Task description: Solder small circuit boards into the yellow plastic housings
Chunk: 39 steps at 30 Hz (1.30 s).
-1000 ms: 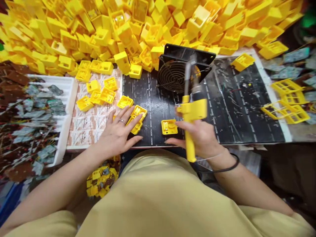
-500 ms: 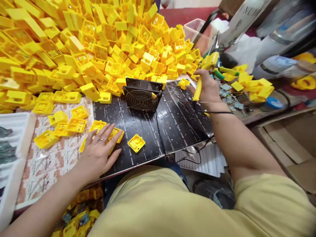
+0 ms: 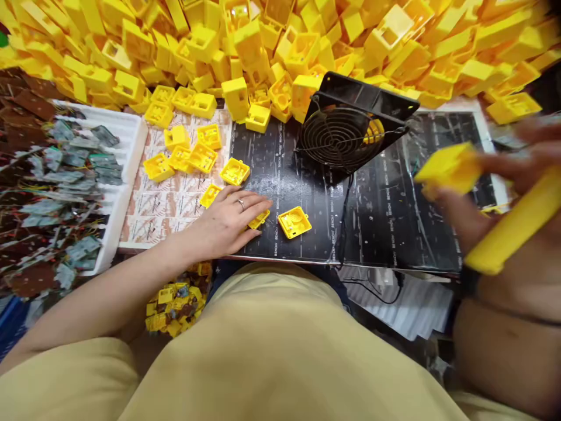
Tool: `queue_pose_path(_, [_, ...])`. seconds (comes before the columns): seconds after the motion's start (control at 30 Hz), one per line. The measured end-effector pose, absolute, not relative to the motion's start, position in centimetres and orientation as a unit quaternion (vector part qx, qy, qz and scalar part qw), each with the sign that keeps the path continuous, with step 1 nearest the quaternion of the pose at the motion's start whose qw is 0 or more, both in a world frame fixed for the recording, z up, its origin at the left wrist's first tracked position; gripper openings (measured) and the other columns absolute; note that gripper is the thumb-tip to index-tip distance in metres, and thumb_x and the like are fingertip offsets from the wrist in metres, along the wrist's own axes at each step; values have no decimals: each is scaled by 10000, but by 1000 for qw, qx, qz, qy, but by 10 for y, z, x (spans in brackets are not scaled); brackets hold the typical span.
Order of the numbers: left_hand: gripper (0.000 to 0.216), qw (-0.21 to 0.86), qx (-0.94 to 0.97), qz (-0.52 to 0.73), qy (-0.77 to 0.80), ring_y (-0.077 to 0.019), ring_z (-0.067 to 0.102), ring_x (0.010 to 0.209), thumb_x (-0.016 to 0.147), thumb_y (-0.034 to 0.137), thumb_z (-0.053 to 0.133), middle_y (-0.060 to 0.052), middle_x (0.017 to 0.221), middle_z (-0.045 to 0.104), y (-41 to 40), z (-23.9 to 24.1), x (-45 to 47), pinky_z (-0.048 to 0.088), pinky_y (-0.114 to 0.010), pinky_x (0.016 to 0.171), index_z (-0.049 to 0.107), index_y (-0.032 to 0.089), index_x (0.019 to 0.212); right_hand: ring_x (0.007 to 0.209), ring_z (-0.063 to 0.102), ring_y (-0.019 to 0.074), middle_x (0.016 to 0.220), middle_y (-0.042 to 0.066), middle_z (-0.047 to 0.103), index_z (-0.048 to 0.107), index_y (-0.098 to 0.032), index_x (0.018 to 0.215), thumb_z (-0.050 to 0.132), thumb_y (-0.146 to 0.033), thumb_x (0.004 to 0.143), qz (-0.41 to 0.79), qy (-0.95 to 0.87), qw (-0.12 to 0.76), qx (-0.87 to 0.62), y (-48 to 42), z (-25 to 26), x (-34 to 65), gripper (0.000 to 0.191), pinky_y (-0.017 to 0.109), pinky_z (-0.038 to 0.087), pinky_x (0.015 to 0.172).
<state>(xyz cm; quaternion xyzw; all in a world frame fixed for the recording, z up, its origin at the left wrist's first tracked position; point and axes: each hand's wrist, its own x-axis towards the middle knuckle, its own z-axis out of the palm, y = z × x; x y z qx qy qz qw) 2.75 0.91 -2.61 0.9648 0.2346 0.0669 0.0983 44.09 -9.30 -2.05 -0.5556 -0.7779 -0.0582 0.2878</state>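
My left hand (image 3: 228, 221) lies flat at the near edge of the black mat (image 3: 394, 210), fingers stretched over a small yellow plastic part (image 3: 259, 219). A square yellow housing (image 3: 294, 222) lies just right of its fingertips. My right hand (image 3: 491, 199) is at the far right, blurred by motion, and is closed round a yellow-handled tool (image 3: 512, 228) whose blocky yellow head (image 3: 447, 169) points left over the mat.
A black fan (image 3: 346, 131) stands tilted at the back of the mat. Behind it rises a big pile of yellow housings (image 3: 263, 41), with several loose ones (image 3: 188, 152) on the printed sheet. A white tray (image 3: 131, 152) with circuit boards (image 3: 65, 175) is at left.
The view swung back left. My right hand came back from the far right clutter with the yellow tool, moving fast. My left hand stayed on the yellow parts and closed its fingers together.
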Motion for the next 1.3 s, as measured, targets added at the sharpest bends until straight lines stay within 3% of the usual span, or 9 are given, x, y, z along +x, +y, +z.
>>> queue_pose_path(0.07, [504, 110, 967, 49, 226, -319, 561, 1354, 982, 281, 544, -206, 1472, 583, 7, -24, 25, 420, -518, 1150, 519, 106, 1454, 1320, 573, 348, 1491, 30, 521, 336, -425, 1536, 696, -258, 924, 15, -770, 318, -553, -112, -25, 389, 730, 573, 513, 1120])
queue_pose_path(0.13, [591, 111, 966, 26, 230, -351, 488, 1433, 968, 345, 562, -224, 1556, 494, 5, -22, 23, 357, -573, 1188, 461, 113, 1503, 1086, 694, 269, 1318, 55, 642, 355, -386, 1526, 649, -246, 957, 38, -830, 303, -467, -113, -37, 352, 656, 440, 631, 864])
queue_pose_path(0.3, [576, 98, 960, 25, 260, -303, 517, 1419, 986, 328, 514, -179, 1516, 559, 1, -22, 20, 292, -546, 1211, 420, 135, 1520, 771, 682, 214, 911, 19, 681, 520, -264, 1305, 666, -329, 965, 39, -873, 274, -403, -75, -54, 326, 375, 361, 579, 703])
queue_pose_path(0.43, [505, 106, 965, 48, 235, -257, 627, 1290, 983, 238, 533, -154, 1431, 638, 0, -25, 19, 291, -495, 1210, 475, 134, 1473, 849, 683, 229, 946, 45, 681, 503, -240, 1302, 639, -509, 965, 56, -891, 284, -350, -51, -53, 313, 452, 404, 583, 826])
queue_pose_path(0.7, [585, -10, 971, 85, 223, -298, 648, 1079, 979, 500, 563, -130, 1136, 714, -4, -40, 20, 381, -517, 1119, 547, 124, 1427, 819, 685, 200, 968, 56, 705, 499, -203, 1306, 689, -342, 951, 28, -872, 311, -378, -65, -70, 288, 426, 310, 552, 717])
queue_pose_path(0.87, [823, -3, 961, 115, 252, -300, 538, 1271, 946, 707, 488, -122, 1339, 633, -13, -34, 1, 288, -527, 1203, 373, 187, 1573, 952, 724, 231, 1065, 73, 725, 521, -230, 1316, 685, -369, 954, 48, -885, 295, -357, -72, -65, 285, 421, 372, 594, 831])
queue_pose_path(0.97, [718, 6, 941, 143, 305, -314, 526, 1264, 941, 602, 561, -136, 1377, 604, -26, -25, -25, 379, -506, 1124, 442, 189, 1516, 1059, 722, 271, 1194, 102, 708, 539, -247, 1293, 744, -463, 898, 78, -869, 319, -371, -72, -55, 286, 495, 444, 616, 899])
queue_pose_path(1.1, [514, 1, 923, 165, 348, -319, 558, 1194, 944, 431, 621, -161, 1304, 654, -48, -34, -46, 444, -510, 1046, 565, 147, 1368, 1146, 701, 265, 1335, 119, 656, 509, -258, 1341, 751, -304, 904, 79, -834, 361, -409, -60, -36, 279, 502, 433, 632, 928])
queue_pose_path(1.3, [336, -13, 910, 226, 346, -277, 593, 1105, 967, 267, 594, -124, 1146, 723, -41, -61, -47, 492, -436, 974, 634, 131, 1272, 1038, 723, 253, 1137, 88, 717, 561, -225, 1258, 711, -355, 934, 44, -864, 323, -384, -2, -29, 252, 380, 367, 641, 823])
